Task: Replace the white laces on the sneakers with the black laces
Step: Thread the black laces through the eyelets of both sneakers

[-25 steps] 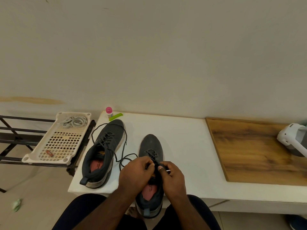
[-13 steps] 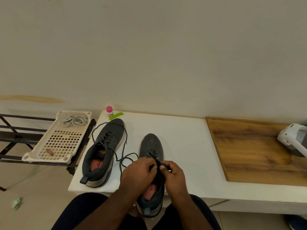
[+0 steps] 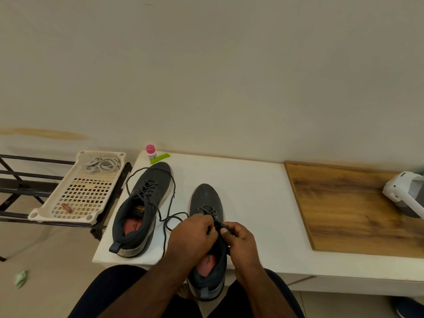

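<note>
Two dark grey sneakers stand on a white table. The left sneaker is threaded with a black lace whose loose ends loop around it. The right sneaker overhangs the table's front edge, heel toward me. Its black lace trails left in a loop. My left hand and my right hand meet over its tongue, each pinching the lace near the upper eyelets. The eyelets under my fingers are hidden. The white laces lie bundled in a cream tray.
The cream perforated tray sits on a black metal rack left of the table. A small pink-capped bottle and a green clip stand at the table's back. A wooden board covers the right side, with a white device on it.
Both hands have shifted slightly forward over the right sneaker's tongue while working the lace. The left sneaker and tray have not moved.
</note>
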